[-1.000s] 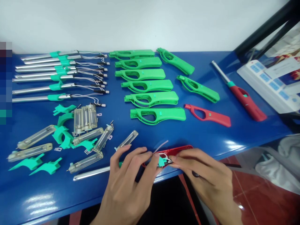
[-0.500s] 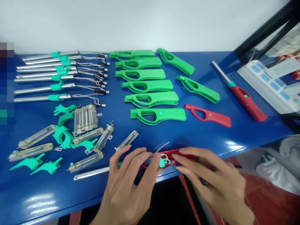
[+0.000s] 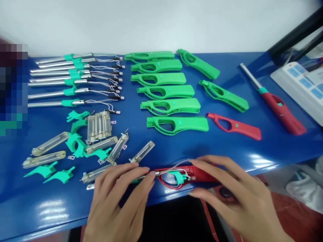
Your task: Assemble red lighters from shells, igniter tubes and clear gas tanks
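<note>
So on the left of my glossy blue table [image 3: 227, 148] there's a row of silver metal tubes [image 3: 50, 103] with wires, and below them clear plastic tanks [image 3: 51, 144] and loose teal plastic triggers [image 3: 60, 175]. My left hand [image 3: 121, 198] has thumb and fingers closed on another silver metal rod [image 3: 156, 173], right at the narrow end of an open red plastic shell [image 3: 205, 174], which lies near the table's front edge with a teal trigger piece [image 3: 179, 178] inside. My right hand [image 3: 237, 191] is open, fingertip at a thin pale flexible tube [image 3: 176, 165], thumb apart below the shell
</note>
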Demonstrator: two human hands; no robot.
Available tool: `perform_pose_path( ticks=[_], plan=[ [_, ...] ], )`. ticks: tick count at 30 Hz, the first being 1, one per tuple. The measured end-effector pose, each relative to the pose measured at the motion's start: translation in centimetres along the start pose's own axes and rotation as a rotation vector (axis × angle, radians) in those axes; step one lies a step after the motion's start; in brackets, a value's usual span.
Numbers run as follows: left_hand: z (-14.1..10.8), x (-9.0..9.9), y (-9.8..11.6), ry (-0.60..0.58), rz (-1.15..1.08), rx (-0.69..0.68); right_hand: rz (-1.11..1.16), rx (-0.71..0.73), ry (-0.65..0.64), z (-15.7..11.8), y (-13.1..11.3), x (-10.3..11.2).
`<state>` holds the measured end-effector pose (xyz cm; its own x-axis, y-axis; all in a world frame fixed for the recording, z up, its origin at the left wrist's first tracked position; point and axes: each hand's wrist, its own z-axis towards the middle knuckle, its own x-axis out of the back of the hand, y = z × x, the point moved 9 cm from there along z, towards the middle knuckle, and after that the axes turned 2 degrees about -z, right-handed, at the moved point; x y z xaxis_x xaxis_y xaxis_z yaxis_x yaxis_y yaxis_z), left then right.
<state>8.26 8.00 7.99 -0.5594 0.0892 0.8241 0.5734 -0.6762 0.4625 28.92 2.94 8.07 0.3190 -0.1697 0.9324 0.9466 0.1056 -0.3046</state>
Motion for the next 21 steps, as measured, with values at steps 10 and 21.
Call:
perform_pose_path(
  ticks=[10,21],
  plan=[
    [-1.2,-1.2,-1.0,-0.144,0.194,-0.076,0.110,-0.025,0.022,-0.8,0.9,-0.9],
    [-1.0,-1.3,-0.8,-0.183,0.168,-0.083,0.175,-0.033,0.023,-0.8,1.0,-1.0]
  ],
)
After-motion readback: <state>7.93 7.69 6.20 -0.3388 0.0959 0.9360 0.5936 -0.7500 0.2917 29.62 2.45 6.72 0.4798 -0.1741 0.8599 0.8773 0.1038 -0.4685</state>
